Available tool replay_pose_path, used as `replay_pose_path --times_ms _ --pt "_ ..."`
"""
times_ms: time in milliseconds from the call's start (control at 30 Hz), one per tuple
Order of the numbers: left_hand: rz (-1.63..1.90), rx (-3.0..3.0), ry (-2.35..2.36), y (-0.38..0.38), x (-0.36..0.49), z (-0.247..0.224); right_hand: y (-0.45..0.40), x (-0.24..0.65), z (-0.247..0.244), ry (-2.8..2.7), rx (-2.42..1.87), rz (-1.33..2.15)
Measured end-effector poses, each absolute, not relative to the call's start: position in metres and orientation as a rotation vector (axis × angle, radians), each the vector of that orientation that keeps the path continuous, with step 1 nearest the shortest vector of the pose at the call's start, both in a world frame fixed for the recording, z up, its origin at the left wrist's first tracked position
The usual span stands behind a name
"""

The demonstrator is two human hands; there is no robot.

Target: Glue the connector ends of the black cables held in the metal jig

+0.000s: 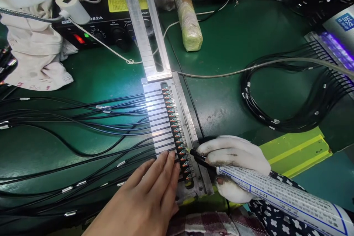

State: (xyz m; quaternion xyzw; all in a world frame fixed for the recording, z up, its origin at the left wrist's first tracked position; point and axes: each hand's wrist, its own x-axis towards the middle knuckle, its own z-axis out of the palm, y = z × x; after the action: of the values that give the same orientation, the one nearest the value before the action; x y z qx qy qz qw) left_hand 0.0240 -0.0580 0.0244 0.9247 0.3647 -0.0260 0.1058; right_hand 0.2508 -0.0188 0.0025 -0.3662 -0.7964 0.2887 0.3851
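My left hand (149, 191), bare, lies with its fingers stretched over the near black cables (163, 132) on a metal fixture (190, 129). The cables lie side by side across the fixture, their small coppery ends (179, 141) lined up in a row of slots. In its white glove, my right hand (235, 162) is shut on a glue syringe (279, 195) with a white printed label and black front end. Its thin tip is beside the row of cable ends, near my left fingertips; contact cannot be made out. My left fingers hide some cables.
A slotted metal bar (155, 44) stands at the fixture's far end. Behind it is a black dispenser controller (110, 31). A wrapped block (189, 22) lies at the back. Coiled cables (260, 114) reach a purple-lit lamp (337, 49) at right. White cloth (35, 51) is at left.
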Motion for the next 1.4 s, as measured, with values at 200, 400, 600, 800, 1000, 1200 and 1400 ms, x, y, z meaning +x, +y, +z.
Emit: replay_pose_path --times_ms 200,400,600,800,1000,1200,1400 --pt "-0.052 2.747 1.046 -0.057 0.025 0.029 -0.028 0.251 0.008 -1.891 -0.917 0.723" --pt "0.017 2.811 0.980 -0.054 0.027 0.033 -0.032 0.250 0.004 -1.960 -0.948 0.751" --pt "-0.038 2.733 1.021 -0.060 0.027 0.027 -0.030 0.249 0.003 -1.983 -0.972 0.712" --pt "-0.037 2.716 1.048 -0.065 0.025 0.024 -0.029 0.248 0.002 -1.973 -0.970 0.711" --pt "-0.028 2.717 1.048 -0.064 0.026 0.025 -0.028 0.247 0.001 -1.981 -0.974 0.724" --pt "-0.008 2.723 1.027 -0.064 0.027 0.025 -0.031 0.249 -0.001 -1.961 -0.958 0.754" --pt "-0.011 2.723 1.021 -0.064 0.028 0.026 -0.030 0.250 0.000 -1.959 -0.929 0.757"
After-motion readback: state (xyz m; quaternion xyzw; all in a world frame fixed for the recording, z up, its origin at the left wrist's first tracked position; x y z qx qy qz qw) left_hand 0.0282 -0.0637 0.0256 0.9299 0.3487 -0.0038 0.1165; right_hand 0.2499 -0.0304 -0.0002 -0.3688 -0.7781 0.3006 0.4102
